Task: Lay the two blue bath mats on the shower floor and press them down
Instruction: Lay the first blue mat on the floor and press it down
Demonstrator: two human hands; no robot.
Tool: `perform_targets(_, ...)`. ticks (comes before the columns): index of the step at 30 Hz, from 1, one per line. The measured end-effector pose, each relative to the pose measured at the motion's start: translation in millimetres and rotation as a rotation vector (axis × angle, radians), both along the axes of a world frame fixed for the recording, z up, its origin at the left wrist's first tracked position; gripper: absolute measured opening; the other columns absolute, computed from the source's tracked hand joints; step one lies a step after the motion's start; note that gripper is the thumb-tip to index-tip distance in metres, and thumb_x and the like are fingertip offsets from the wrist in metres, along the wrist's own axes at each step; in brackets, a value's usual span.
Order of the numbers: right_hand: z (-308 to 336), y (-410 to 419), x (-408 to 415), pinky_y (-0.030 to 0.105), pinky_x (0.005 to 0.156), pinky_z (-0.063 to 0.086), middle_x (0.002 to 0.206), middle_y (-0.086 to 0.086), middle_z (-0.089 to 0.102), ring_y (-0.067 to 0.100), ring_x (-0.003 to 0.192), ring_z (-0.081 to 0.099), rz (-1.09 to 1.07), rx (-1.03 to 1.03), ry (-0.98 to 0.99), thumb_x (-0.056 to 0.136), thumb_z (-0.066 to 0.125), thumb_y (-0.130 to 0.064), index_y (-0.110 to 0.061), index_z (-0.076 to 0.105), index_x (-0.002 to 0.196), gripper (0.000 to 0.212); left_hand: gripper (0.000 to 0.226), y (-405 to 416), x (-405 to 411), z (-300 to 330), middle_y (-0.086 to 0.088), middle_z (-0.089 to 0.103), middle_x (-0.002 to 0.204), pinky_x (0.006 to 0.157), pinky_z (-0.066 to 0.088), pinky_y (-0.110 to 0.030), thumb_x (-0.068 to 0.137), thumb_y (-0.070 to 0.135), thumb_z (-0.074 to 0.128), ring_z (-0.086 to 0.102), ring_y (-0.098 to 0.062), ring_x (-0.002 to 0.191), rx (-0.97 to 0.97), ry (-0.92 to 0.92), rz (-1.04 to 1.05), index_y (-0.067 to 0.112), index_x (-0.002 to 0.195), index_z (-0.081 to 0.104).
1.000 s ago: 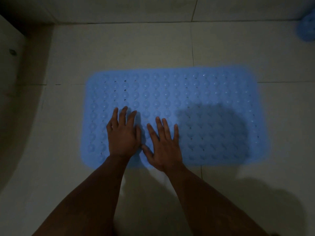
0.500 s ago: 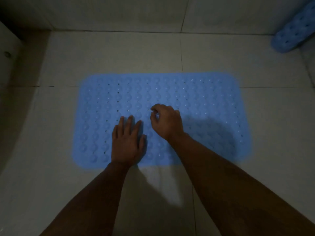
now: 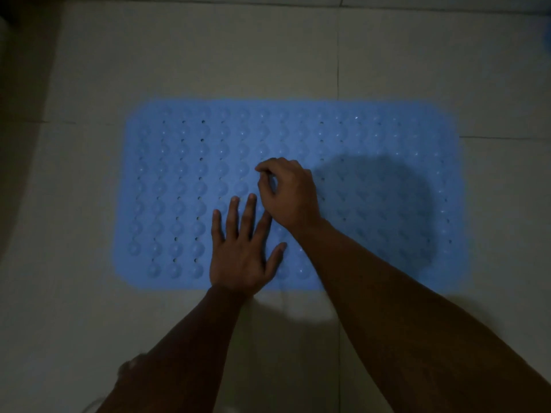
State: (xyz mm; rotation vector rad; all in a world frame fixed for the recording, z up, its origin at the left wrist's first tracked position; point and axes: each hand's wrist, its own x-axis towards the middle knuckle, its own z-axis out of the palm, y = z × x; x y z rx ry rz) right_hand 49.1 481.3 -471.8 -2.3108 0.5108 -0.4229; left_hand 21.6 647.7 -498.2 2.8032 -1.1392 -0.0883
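A blue bath mat [image 3: 372, 138] with rows of round bumps and small holes lies flat on the pale tiled shower floor [image 3: 208, 55]. My left hand [image 3: 243, 248] rests palm down on the mat's near edge, fingers spread. My right hand [image 3: 287, 193] sits on the mat's middle just beyond it, fingers curled under and fingertips bunched against the surface; it holds nothing that I can see. The second blue mat shows only as a faint blue sliver [image 3: 548, 31] at the right edge.
Grout lines cross the floor tiles. A dark wall base or step [image 3: 18, 114] runs along the left side. The light is dim, and a round shadow [image 3: 387, 204] falls on the mat's right half.
My right hand lifted from flat beside the left and moved forward to the mat's middle with fingers curled. The view shifted left, and the rolled second mat slid out of sight.
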Motion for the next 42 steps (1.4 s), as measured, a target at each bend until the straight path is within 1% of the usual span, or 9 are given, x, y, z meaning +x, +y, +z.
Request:
perform_targets(10,17,-6,15,0.044,0.081,0.048,0.097,-0.008,0.072,0.022,0.092,0.066,0.069,-0.066,-0.075,0.091,0.054,-0.027,-0.024,0.072,0.102,0.021,0.077,-2,-1,1,-0.01,0.016,0.172,0.122,0.014,-0.066,0.099,0.066,0.043,0.006,-0.035,0.16,0.022,0.043,0.016,0.022,0.162,0.031)
perform_targets(18,44,0,19,0.047,0.087,0.052,0.101,-0.005,0.071,0.022,0.099,0.065,0.012,0.043,0.023,0.091,0.054,-0.028,-0.025,0.071,0.103,0.021,0.086,-2,19,32,0.003,-0.036,0.165,0.12,-0.024,-0.059,0.096,0.08,0.025,-0.04,-0.026,0.15,0.187,0.501,-0.054,0.04,0.162,-0.013)
perform_targets(19,49,1,23,0.047,0.087,0.054,0.1,-0.004,0.072,0.021,0.097,0.067,-0.042,0.133,0.022,0.089,0.054,-0.028,-0.025,0.071,0.101,0.021,0.082,-2,26,42,0.004,-0.031,0.167,0.122,-0.02,-0.059,0.096,0.08,0.023,-0.034,-0.026,0.153,0.187,0.55,-0.07,0.041,0.163,-0.006)
perform_targets(21,58,2,34,0.044,0.086,0.057,0.097,-0.002,0.073,0.019,0.09,0.069,-0.158,0.276,0.012,0.088,0.057,-0.025,-0.023,0.073,0.098,0.019,0.074,6,42,64,-0.006,0.018,0.172,0.124,0.018,-0.059,0.094,0.07,0.023,0.015,-0.031,0.158,0.057,0.541,-0.061,0.033,0.158,0.036)
perform_targets(22,61,3,37,0.042,0.086,0.057,0.095,-0.002,0.073,0.019,0.088,0.069,-0.184,0.304,0.03,0.088,0.059,-0.021,-0.023,0.074,0.098,0.018,0.07,15,50,73,-0.011,0.048,0.156,0.112,0.04,-0.057,0.092,0.061,0.027,0.045,-0.036,0.143,-0.053,0.48,-0.016,0.025,0.144,0.055)
perform_targets(24,65,15,35,0.037,0.087,0.056,0.093,-0.003,0.071,0.02,0.089,0.069,-0.143,0.29,0.103,0.089,0.061,-0.017,-0.023,0.074,0.1,0.017,0.056,38,65,78,-0.013,0.071,0.121,0.088,0.055,-0.052,0.09,0.047,0.037,0.065,-0.04,0.112,-0.214,0.294,0.086,0.016,0.124,0.069)
perform_targets(30,33,99,7,0.05,0.1,0.048,0.125,0.002,0.065,0.028,0.121,0.06,0.188,-0.08,0.266,0.09,0.052,-0.039,-0.028,0.062,0.128,0.04,0.049,94,109,62,-0.015,0.07,0.12,0.09,0.053,-0.053,0.09,0.037,0.043,0.058,-0.042,0.122,-0.195,0.102,0.342,0.012,0.124,0.068)
perform_targets(33,2,142,-10,0.063,0.119,0.022,0.16,0.01,0.038,0.033,0.153,0.027,0.289,-0.254,0.362,0.096,0.036,-0.057,-0.025,0.036,0.154,0.067,0.048,108,114,55,-0.013,0.068,0.126,0.092,0.053,-0.055,0.091,0.035,0.044,0.054,-0.041,0.13,-0.212,0.056,0.346,0.012,0.127,0.066)
perform_targets(42,-15,159,-17,0.068,0.12,0.004,0.171,0.01,0.007,0.032,0.158,-0.002,0.285,-0.432,0.432,0.093,0.029,-0.08,-0.022,0.017,0.163,0.091,0.047,110,130,54,-0.01,0.061,0.138,0.098,0.05,-0.053,0.096,0.035,0.047,0.047,-0.036,0.137,-0.217,0.082,0.346,0.016,0.136,0.06)
